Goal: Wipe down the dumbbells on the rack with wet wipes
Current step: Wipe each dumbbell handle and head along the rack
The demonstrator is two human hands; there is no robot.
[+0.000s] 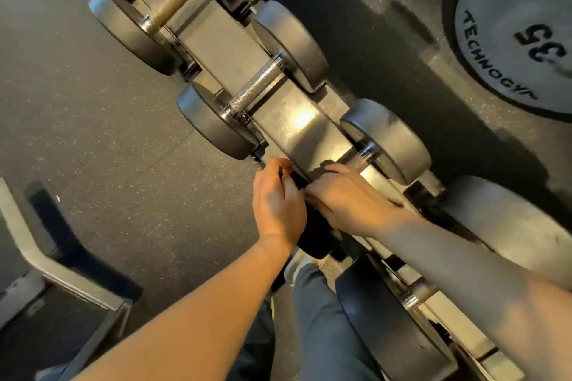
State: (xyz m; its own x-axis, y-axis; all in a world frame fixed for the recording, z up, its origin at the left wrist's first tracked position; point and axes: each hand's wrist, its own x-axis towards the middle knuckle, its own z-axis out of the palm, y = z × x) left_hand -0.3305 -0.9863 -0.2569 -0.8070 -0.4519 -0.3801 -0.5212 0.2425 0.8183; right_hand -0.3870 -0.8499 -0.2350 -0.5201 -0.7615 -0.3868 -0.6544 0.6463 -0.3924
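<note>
A dumbbell lies across the grey rack (297,130). Its far head (387,139) and a short piece of knurled handle (359,161) show, while its near black head (315,238) sits mostly under my hands. My left hand (278,204) is on that near head, fingers curled at its upper edge. My right hand (346,198) lies over the handle with its fingers bent down around it. No wipe is visible; anything under the palms is hidden. Two more dumbbells (257,83) (173,3) rest further along the rack.
A large dumbbell head (513,226) and another black one (393,328) flank my right forearm. A 35 weight plate (510,40) lies at the upper right. Speckled rubber floor (108,148) spreads to the left, with a bench frame (46,263) at the lower left. My trouser leg (322,318) is below.
</note>
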